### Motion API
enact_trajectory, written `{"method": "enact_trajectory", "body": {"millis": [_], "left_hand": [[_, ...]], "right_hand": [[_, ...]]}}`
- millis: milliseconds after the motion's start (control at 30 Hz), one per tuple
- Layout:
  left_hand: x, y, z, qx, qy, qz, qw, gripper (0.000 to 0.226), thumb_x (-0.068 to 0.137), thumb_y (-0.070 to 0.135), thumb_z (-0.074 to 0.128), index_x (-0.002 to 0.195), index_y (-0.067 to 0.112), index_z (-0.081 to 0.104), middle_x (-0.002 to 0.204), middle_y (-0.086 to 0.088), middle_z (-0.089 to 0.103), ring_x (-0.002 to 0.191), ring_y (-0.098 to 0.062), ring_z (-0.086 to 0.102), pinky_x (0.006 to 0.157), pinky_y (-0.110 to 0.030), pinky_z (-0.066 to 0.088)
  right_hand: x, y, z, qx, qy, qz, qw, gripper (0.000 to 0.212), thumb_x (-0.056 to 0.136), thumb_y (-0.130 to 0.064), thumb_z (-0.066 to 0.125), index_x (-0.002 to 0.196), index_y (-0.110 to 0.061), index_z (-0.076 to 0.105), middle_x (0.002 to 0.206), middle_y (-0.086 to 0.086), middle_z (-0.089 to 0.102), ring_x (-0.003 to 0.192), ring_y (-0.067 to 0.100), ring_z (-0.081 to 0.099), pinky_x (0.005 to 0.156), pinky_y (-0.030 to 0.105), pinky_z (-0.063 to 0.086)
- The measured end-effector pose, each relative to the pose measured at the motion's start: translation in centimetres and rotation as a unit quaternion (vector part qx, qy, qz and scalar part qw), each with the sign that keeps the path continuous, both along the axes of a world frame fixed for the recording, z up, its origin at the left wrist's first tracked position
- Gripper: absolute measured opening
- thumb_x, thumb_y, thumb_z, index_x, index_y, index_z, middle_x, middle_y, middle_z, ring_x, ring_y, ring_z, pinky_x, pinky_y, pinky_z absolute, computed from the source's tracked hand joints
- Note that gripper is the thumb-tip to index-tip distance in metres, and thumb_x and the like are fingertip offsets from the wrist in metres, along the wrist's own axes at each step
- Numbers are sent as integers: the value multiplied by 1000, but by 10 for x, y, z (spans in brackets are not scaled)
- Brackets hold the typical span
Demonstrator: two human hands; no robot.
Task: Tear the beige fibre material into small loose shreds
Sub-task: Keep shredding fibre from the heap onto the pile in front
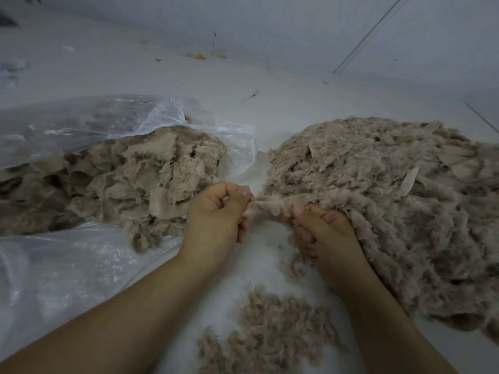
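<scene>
Fingers of both hands curled tight: left hand (220,211) pinching one end of a short twisted strand of beige fibre (270,205) between thumb and forefinger, right hand (318,230) gripping the other end, half buried under the near edge of the big heap (378,198) on the right. Strand drawn taut between the two fists, just above the white floor (270,109). More untorn wads, some with flat woven backing strips, spilling from the clear plastic bag (81,125) on the left; a scatter of fine shreds (270,319) lying nearer, between the forearms. Probably very light, soft and springy, fluffy rather than slippery, yielding easily along the pile but likely resisting where the woven backing holds together. Best taken close on either side of the intended break, thumb pads pressed hard against forefingers, short span between grips, so that pulling parts the fibres instead of merely stretching the wad. Loose fluff liable to cling to skin and drift.
</scene>
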State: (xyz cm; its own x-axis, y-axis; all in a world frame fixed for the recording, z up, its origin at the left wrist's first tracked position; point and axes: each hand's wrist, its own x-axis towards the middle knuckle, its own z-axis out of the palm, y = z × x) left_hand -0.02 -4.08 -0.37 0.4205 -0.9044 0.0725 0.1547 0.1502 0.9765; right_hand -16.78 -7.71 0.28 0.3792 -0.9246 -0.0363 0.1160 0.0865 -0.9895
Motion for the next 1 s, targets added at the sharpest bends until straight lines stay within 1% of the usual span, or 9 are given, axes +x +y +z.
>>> {"method": "enact_trajectory", "body": {"millis": [133, 233, 333, 433, 567, 667, 767, 900, 1000], "left_hand": [[-7, 4, 5, -67, -100, -32, 992, 16, 89, 19, 67, 74, 18, 71, 52, -11, 56, 41, -15, 48, 40, -26, 42], [-13, 5, 7, -69, -99, -80, 990, 11, 81, 30, 70, 80, 22, 77, 53, -8, 59, 43, -15, 49, 42, -25, 43], [-9, 4, 5, -66, -70, -76, 992, 17, 79, 32, 70, 84, 19, 80, 50, -1, 57, 43, -12, 45, 43, -21, 40], [-8, 4, 8, -98, -58, -70, 991, 16, 80, 27, 69, 85, 17, 79, 57, 8, 66, 46, 0, 52, 47, -12, 42], [-13, 7, 10, -131, -51, -118, 983, 20, 82, 18, 66, 96, 6, 73, 57, 15, 66, 49, 8, 57, 52, -4, 42], [-12, 7, 11, -106, -16, -135, 985, 20, 80, 25, 69, 89, 9, 77, 52, 6, 62, 42, -1, 49, 45, -13, 39], [-4, 1, 11, -55, 57, -68, 995, 23, 73, 34, 73, 81, 13, 79, 51, -11, 46, 39, -14, 33, 44, -21, 30], [4, -2, 10, -39, 94, 8, 995, 17, 72, 30, 72, 75, 15, 78, 50, -5, 45, 40, -12, 34, 42, -21, 31], [2, 1, 11, -46, 71, 15, 996, 12, 78, 26, 71, 75, 17, 79, 49, -1, 50, 39, -10, 37, 41, -19, 33]], "right_hand": [[-1, 2, 2, -43, 31, 37, 998, 44, 80, -51, 64, 53, -18, 50, 49, 0, 32, 41, 9, 24, 40, 17, 24], [1, 7, 8, -55, 16, 67, 996, 21, 83, -35, 71, 64, -26, 72, 48, -12, 53, 41, -2, 45, 41, 14, 37], [1, 4, 7, -35, -8, 64, 997, 33, 91, -24, 63, 59, -27, 71, 44, -14, 51, 37, -4, 43, 40, 7, 34], [3, 2, 5, -8, -4, 39, 999, 37, 82, -37, 71, 50, -24, 58, 44, -13, 38, 36, -1, 30, 36, 12, 28], [1, 3, 5, -28, -27, 80, 996, 40, 94, -12, 55, 63, -27, 75, 46, -15, 56, 41, -6, 53, 42, 3, 38], [-1, 4, 6, -20, -41, 87, 995, 32, 94, -7, 52, 78, -20, 75, 50, -12, 61, 42, -6, 55, 43, 4, 40], [-1, 3, 3, 4, -58, 87, 994, 19, 94, -3, 51, 96, -4, 70, 52, -10, 62, 39, -4, 52, 41, 6, 39], [0, 1, -1, 28, -83, 71, 994, 47, 96, 5, 46, 65, -14, 76, 48, -9, 60, 37, -4, 52, 39, 6, 39], [1, 0, -3, 23, -75, 56, 995, 48, 96, 2, 47, 62, -19, 76, 50, -10, 60, 38, -4, 51, 40, 7, 39]]}}
